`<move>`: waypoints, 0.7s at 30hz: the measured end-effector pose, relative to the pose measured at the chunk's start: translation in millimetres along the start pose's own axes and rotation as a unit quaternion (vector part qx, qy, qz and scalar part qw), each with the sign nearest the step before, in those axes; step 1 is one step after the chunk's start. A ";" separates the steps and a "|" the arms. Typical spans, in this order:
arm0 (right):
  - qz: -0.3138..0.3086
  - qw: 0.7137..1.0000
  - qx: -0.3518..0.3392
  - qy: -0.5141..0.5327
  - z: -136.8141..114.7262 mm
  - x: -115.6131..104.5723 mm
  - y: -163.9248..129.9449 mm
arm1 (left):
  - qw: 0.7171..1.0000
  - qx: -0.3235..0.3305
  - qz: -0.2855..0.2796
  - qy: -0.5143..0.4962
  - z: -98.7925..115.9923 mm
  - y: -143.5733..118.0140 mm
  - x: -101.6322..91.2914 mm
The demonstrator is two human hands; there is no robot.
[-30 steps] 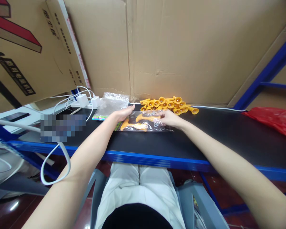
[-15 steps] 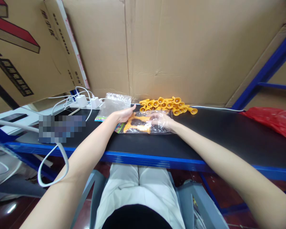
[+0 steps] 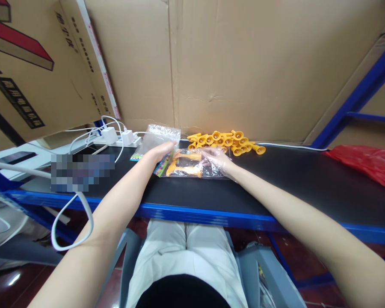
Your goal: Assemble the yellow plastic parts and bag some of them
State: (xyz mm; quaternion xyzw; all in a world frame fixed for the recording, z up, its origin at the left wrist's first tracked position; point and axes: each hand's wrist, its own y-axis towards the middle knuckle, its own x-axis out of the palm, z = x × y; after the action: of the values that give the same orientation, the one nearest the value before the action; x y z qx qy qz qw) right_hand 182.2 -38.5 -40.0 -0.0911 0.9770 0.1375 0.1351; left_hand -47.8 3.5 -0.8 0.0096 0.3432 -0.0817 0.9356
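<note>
Both hands on clear bag [image 3: 192, 164] holding orange toy pieces [image 3: 184, 170].
Left hand [image 3: 162, 150] lies flat, pinning its printed end; right hand [image 3: 218, 159], fingers spread inside the film, keeps the mouth open.

A glossy clear plastic bag [image 3: 192, 164] lies on the matt black tabletop [image 3: 291, 179], backed by rough cardboard [image 3: 244, 64].

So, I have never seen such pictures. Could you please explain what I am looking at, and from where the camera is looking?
The camera sits on a person's head and looks down at their bare arms. The left hand and right hand both touch a clear plastic bag with orange parts inside, lying on a black table. Behind it lies a pile of orange parts, and to the left a stack of empty bags and white chargers. A red bag lies far right.
</note>
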 end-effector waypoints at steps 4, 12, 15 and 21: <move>0.028 0.999 -0.007 -0.025 -2.5 -0.5 -2.1 | 0.999 -0.053 0.011 0.003 -11.0 6.9 -2.4; 0.077 0.996 0.017 -0.045 -18.0 -2.2 -10.5 | 0.953 -0.042 0.046 0.297 -30.8 19.0 -5.1; 0.056 0.997 0.000 -0.061 -15.6 -4.2 -10.1 | 0.936 -0.031 0.055 0.346 -38.6 22.7 -4.7; 0.047 0.997 -0.011 -0.059 -2.9 -4.8 -4.5 | 0.940 0.020 0.137 0.313 -47.4 29.0 -3.0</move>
State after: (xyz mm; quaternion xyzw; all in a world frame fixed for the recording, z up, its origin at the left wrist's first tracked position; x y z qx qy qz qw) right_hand 187.0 -42.9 -37.0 -0.0379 0.9690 0.1599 0.1844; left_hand -75.9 36.1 -36.2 0.1005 0.6126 0.0472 0.7826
